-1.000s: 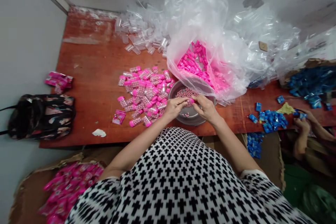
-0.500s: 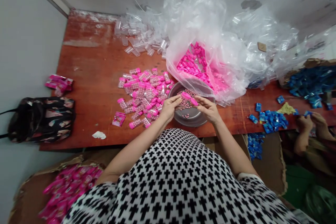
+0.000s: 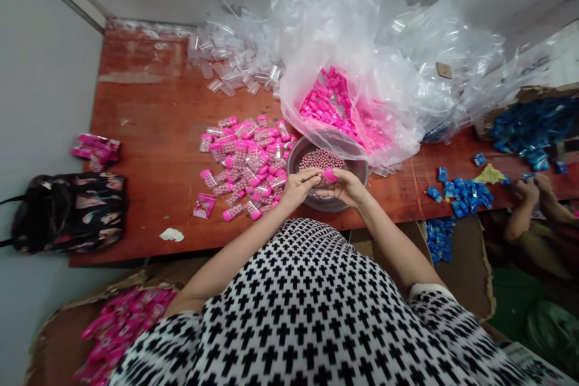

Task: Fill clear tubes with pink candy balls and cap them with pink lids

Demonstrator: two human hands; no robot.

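You hold one capped jar [image 3: 329, 175] between your hands, above the bowl [image 3: 332, 204]; your left hand [image 3: 296, 187] has its grip pinching the jar's left end, while your right hand [image 3: 351, 187] has its grip closed about the pink cap end; pink beads [image 3: 322, 160] lie in the bowl beneath; a clear bag [image 3: 332, 24] of pink caps [image 3: 332, 105] overhangs the bowl's far rim; to the left, filled jars [image 3: 248, 157] lie heaped on the desk [image 3: 149, 111], a pink sachet [image 3: 204, 205] near them; clear tubes [image 3: 242, 63] lie behind; off to the right, a co-worker's hands [image 3: 527, 191] are near blue packets [image 3: 469, 196].
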